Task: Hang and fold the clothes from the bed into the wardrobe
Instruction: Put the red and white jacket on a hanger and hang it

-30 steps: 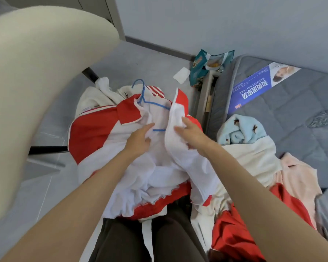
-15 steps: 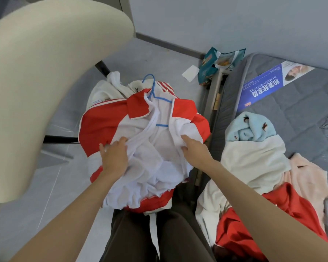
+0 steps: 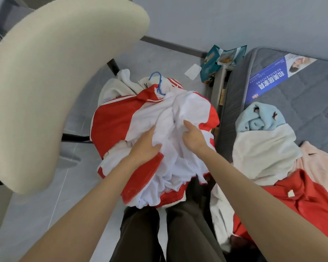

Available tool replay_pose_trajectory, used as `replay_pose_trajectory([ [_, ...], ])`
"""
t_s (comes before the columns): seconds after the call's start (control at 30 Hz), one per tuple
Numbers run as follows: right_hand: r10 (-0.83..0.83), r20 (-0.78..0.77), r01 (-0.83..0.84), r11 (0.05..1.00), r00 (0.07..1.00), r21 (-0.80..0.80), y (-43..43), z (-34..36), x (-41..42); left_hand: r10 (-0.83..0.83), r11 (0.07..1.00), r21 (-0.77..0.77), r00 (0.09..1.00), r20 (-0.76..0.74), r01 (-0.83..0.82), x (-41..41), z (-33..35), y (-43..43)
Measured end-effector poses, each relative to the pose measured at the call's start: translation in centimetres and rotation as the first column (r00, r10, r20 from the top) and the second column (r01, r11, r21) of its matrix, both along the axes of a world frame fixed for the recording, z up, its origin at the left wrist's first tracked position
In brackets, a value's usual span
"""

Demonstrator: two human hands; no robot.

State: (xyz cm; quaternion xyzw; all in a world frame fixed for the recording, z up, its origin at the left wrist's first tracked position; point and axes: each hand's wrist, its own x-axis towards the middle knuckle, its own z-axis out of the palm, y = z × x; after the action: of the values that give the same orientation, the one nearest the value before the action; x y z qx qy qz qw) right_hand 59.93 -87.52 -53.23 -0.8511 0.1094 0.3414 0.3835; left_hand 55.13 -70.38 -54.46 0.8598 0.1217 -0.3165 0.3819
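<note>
Nearest, the left hand (image 3: 145,147) and right hand (image 3: 193,138), fingers curled, each grip the bunched white lining of a red-and-white jacket (image 3: 112,121), just off the left edge of the mattress (image 3: 301,110). A pile of clothes (image 3: 263,152) lies along that edge. Farther off, the hook of a blue hanger (image 3: 160,84) protrudes at the jacket's collar.

— What is seen beside the bed (image 3: 301,95)?
— A red-and-white jacket (image 3: 121,118), bunched, its white lining turned up; a blue hanger (image 3: 158,84) is lodged at the collar.
— And on it?
— A clothes pile (image 3: 263,154) is heaped: light blue, cream, pink, red.
</note>
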Motion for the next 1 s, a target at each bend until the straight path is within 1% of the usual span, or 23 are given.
replay_pose_trajectory([
  [0.07,0.0,-0.045,-0.002,0.999,0.999,-0.034,-1.2,-1.4,-1.9,-0.026,0.999,-0.044,0.997,0.07,0.029,-2.3,-0.5,0.7],
  [0.1,0.01,-0.065,-0.012,0.999,0.998,-0.036,-1.6,-1.9,-2.7,-0.056,0.997,-0.04,0.992,0.111,0.06,-3.2,-0.8,1.0],
  [0.17,0.007,-0.038,-0.008,1.0,0.999,-0.029,-2.1,-2.7,-3.5,-0.146,0.989,0.063,0.971,0.189,0.137,-4.8,-1.1,1.0],
  [0.23,-0.076,0.033,0.076,0.997,0.997,-0.016,-2.2,-3.0,-3.4,-0.199,0.97,0.195,0.94,0.278,0.148,-6.0,-1.1,0.3],
  [0.27,-0.115,0.063,0.116,0.993,0.991,-0.011,-2.1,-3.0,-3.2,-0.213,0.961,0.237,0.927,0.309,0.142,-6.3,-1.3,0.0],
  [0.3,-0.146,0.092,0.146,0.989,0.985,0.003,-2.2,-2.9,-2.8,-0.224,0.959,0.242,0.922,0.317,0.15,-6.4,-1.4,-0.5],
  [0.33,-0.179,0.125,0.177,0.984,0.976,0.026,-2.2,-2.7,-2.5,-0.229,0.964,0.201,0.926,0.301,0.173,-6.3,-1.6,-0.9],
  [0.43,-0.306,0.217,0.283,0.95,0.927,0.132,-2.8,-1.5,-1.5,-0.167,0.978,-0.087,0.965,0.2,0.187,-5.3,-2.0,-2.5],
  [0.47,-0.336,0.221,0.303,0.938,0.916,0.17,-3.1,-1.0,-1.4,-0.154,0.975,-0.129,0.971,0.184,0.18,-4.9,-2.3,-3.1],
  [0.53,-0.384,0.188,0.333,0.908,0.904,0.253,-3.6,-0.2,-1.3,-0.143,0.978,-0.13,0.978,0.153,0.163,-4.4,-2.8,-4.5],
  [0.6,-0.395,0.15,0.335,0.888,0.906,0.315,-3.7,0.4,-1.4,-0.12,0.987,-0.097,0.988,0.1,0.13,-3.6,-3.4,-6.2],
  [0.67,-0.385,0.138,0.321,0.884,0.913,0.341,-3.9,0.5,-1.5,-0.029,0.996,-0.088,0.999,0.021,0.031,-2.7,-4.0,-8.0],
  [0.77,-0.386,0.122,0.32,0.873,0.914,0.367,-4.0,0.0,-1.6,0.149,0.957,-0.225,0.976,-0.162,-0.183,-2.2,-4.7,-9.5],
  [0.8,-0.393,0.116,0.324,0.865,0.912,0.383,-4.3,-0.2,-1.6,0.19,0.941,-0.248,0.965,-0.181,-0.232,-2.3,-4.7,-9.6],
  [0.87,-0.39,0.138,0.314,0.869,0.91,0.382,-4.7,-0.8,-1.8,0.228,0.934,-0.252,0.966,-0.125,-0.253,-2.7,-4.6,-9.1],
  [0.9,-0.369,0.172,0.291,0.887,0.913,0.358,-5.0,-1.0,-2.0,0.239,0.934,-0.252,0.967,-0.083,-0.253,-3.1,-4.4,-8.7],
  [0.97,-0.305,0.261,0.235,0.935,0.916,0.266,-5.3,-1.4,-3.1,0.279,0.92,-0.284,0.96,-0.013,-0.271,-3.8,-3.7,-8.0],
  [1.0,-0.292,0.297,0.232,0.947,0.909,0.221,-5.5,-1.5,-3.9,0.318,0.899,-0.319,0.948,0.005,-0.3,-4.0,-3.1,-7.7],
])
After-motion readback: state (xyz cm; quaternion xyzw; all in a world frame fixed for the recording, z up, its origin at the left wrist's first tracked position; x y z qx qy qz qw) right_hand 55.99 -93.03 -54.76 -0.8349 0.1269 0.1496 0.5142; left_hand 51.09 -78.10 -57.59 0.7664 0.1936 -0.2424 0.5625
